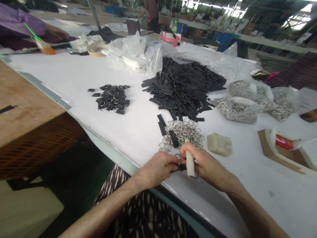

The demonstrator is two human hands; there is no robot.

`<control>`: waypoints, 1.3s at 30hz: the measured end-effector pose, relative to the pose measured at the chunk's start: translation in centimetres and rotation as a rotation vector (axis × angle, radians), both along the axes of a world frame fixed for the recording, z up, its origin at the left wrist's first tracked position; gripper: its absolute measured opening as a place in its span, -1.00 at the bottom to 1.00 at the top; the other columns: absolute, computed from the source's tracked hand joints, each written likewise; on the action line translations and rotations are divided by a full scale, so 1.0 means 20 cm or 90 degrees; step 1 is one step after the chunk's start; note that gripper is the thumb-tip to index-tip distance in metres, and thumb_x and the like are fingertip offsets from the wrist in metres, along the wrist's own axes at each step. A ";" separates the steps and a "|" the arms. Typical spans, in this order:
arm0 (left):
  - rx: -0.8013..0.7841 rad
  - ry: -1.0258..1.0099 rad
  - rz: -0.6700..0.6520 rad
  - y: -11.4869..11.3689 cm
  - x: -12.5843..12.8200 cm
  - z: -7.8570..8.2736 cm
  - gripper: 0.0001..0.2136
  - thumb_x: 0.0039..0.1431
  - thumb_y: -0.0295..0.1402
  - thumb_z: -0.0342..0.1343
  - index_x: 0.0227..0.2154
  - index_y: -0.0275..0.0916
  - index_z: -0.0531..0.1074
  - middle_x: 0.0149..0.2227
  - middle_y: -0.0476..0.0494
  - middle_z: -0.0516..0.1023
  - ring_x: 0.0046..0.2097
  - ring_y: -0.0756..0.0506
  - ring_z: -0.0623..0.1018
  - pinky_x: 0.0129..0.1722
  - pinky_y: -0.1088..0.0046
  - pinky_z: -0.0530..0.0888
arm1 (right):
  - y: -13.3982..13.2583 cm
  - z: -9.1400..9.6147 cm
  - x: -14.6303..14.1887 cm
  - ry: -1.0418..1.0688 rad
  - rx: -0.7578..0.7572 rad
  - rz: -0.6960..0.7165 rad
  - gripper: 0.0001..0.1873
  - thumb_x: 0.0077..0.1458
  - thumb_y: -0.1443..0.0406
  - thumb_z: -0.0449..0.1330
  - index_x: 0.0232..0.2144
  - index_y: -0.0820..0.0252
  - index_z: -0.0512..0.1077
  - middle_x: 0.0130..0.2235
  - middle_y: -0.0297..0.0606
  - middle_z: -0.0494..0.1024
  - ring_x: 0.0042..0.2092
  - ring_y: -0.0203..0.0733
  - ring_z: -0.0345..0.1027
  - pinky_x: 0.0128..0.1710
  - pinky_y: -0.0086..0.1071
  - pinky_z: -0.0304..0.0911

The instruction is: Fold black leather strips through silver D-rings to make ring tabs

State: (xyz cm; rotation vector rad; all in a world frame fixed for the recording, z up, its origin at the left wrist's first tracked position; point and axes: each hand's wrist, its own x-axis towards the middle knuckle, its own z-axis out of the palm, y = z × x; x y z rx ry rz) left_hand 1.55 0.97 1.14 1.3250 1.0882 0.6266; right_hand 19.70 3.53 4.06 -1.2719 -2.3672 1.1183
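At the near edge of the white table [104,82], my left hand [158,168] pinches a small black strap piece [182,167]. My right hand [204,165] is closed on a white stick-like tool [190,163] and meets the same strap piece. Just beyond my hands lies a loose heap of metal rings [184,132] with a few black strips [162,125] on it. A big pile of black strips [183,87] lies farther back. A smaller pile of finished strap loops [112,98] sits to the left.
A pale waxy block [220,144] lies right of the rings. Clear bags of metal rings [244,100] sit at the right, a cardboard tray with a red tube [283,142] beyond them. Plastic bags [133,53] crowd the back. Another person [151,13] stands far off.
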 end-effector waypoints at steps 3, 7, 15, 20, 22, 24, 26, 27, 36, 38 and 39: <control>-0.075 -0.081 0.006 0.00 0.01 -0.01 -0.76 -0.01 -0.53 -0.02 -0.34 -0.21 0.51 -0.57 -0.04 0.46 -0.53 -0.01 0.42 -0.64 0.60 0.32 | 0.00 0.00 0.00 0.019 -0.007 -0.024 -0.84 0.00 0.46 0.04 -0.37 0.11 0.22 -0.45 -0.42 0.40 -0.44 -0.32 0.22 -0.49 -0.47 0.11; -0.197 -0.230 0.065 0.00 0.01 -0.01 -0.61 -0.05 -0.55 0.04 -0.10 -0.18 0.39 -0.50 -0.06 0.52 -0.45 -0.06 0.53 -0.57 0.54 0.44 | 0.01 -0.02 0.02 0.070 0.030 -0.102 -0.91 0.08 0.39 0.05 -0.34 0.10 0.26 -0.43 -0.40 0.43 -0.44 -0.30 0.28 -0.48 -0.44 0.16; -0.355 -0.416 0.348 0.02 0.00 -0.04 -0.74 -0.13 -0.57 0.21 -0.30 -0.31 0.42 -0.49 -0.13 0.56 -0.48 -0.09 0.56 -0.41 0.36 0.51 | -0.05 -0.02 -0.02 0.128 0.277 0.007 -0.85 0.10 0.41 0.08 -0.24 0.11 0.30 -0.23 -0.25 0.52 -0.24 -0.21 0.38 -0.28 -0.31 0.30; -0.383 -0.503 0.409 0.01 0.02 -0.03 -0.78 -0.14 -0.65 0.18 -0.37 -0.34 0.42 -0.51 -0.10 0.53 -0.47 -0.04 0.53 -0.37 0.44 0.46 | -0.06 -0.13 -0.08 0.075 0.436 0.098 -0.81 0.11 0.47 -0.01 -0.34 0.17 0.36 -0.18 -0.16 0.51 -0.17 -0.16 0.34 -0.25 -0.26 0.29; -0.382 -0.531 0.419 -0.01 0.04 -0.02 -0.80 -0.15 -0.66 0.16 -0.40 -0.34 0.43 -0.48 -0.13 0.54 -0.45 -0.03 0.53 -0.35 0.46 0.45 | -0.06 -0.18 -0.09 0.050 0.462 0.091 -0.79 0.11 0.47 -0.02 -0.36 0.16 0.39 -0.19 -0.16 0.51 -0.18 -0.15 0.33 -0.23 -0.24 0.29; -0.385 -0.542 0.418 -0.02 0.05 -0.02 -0.79 -0.15 -0.65 0.15 -0.39 -0.35 0.45 -0.45 -0.17 0.56 -0.44 -0.04 0.53 -0.34 0.44 0.44 | -0.06 -0.20 -0.09 0.057 0.469 0.073 -0.77 0.11 0.47 -0.02 -0.38 0.15 0.40 -0.23 -0.20 0.52 -0.22 -0.16 0.34 -0.24 -0.25 0.30; -0.390 -0.551 0.408 -0.02 0.04 -0.01 -0.78 -0.17 -0.66 0.13 -0.38 -0.36 0.46 -0.44 -0.17 0.57 -0.45 -0.03 0.52 -0.33 0.43 0.45 | -0.07 -0.21 -0.08 0.093 0.478 0.056 -0.78 0.10 0.46 -0.01 -0.40 0.14 0.39 -0.28 -0.22 0.53 -0.23 -0.18 0.35 -0.28 -0.29 0.31; -0.395 -0.558 0.400 -0.02 0.04 0.00 -0.78 -0.18 -0.67 0.11 -0.40 -0.37 0.46 -0.46 -0.16 0.57 -0.47 -0.02 0.52 -0.33 0.43 0.45 | -0.07 -0.20 -0.08 0.113 0.483 0.050 -0.79 0.10 0.46 -0.01 -0.42 0.15 0.38 -0.29 -0.23 0.52 -0.24 -0.19 0.35 -0.30 -0.31 0.31; -0.384 -0.500 0.452 0.00 0.06 -0.03 -0.86 -0.17 -0.52 0.26 -0.51 -0.32 0.40 -0.55 -0.08 0.55 -0.56 -0.05 0.52 -0.46 0.40 0.48 | -0.10 -0.18 -0.10 0.202 0.308 -0.071 -0.87 0.10 0.41 0.08 -0.29 0.08 0.32 -0.32 -0.32 0.52 -0.27 -0.22 0.40 -0.30 -0.34 0.30; -0.342 -0.501 0.472 -0.01 0.08 -0.03 -0.84 -0.19 -0.53 0.28 -0.53 -0.31 0.40 -0.57 -0.06 0.55 -0.57 -0.05 0.52 -0.46 0.40 0.49 | -0.11 -0.17 -0.11 0.228 0.259 -0.149 -0.85 0.09 0.38 0.12 -0.25 0.08 0.31 -0.32 -0.32 0.52 -0.32 -0.24 0.41 -0.33 -0.36 0.32; -0.321 -0.501 0.476 -0.01 0.08 -0.03 -0.85 -0.19 -0.53 0.28 -0.53 -0.31 0.41 -0.57 -0.05 0.55 -0.57 -0.05 0.53 -0.45 0.40 0.49 | -0.12 -0.17 -0.12 0.231 0.232 -0.183 -0.86 0.09 0.36 0.13 -0.26 0.08 0.31 -0.35 -0.33 0.52 -0.37 -0.25 0.40 -0.37 -0.37 0.32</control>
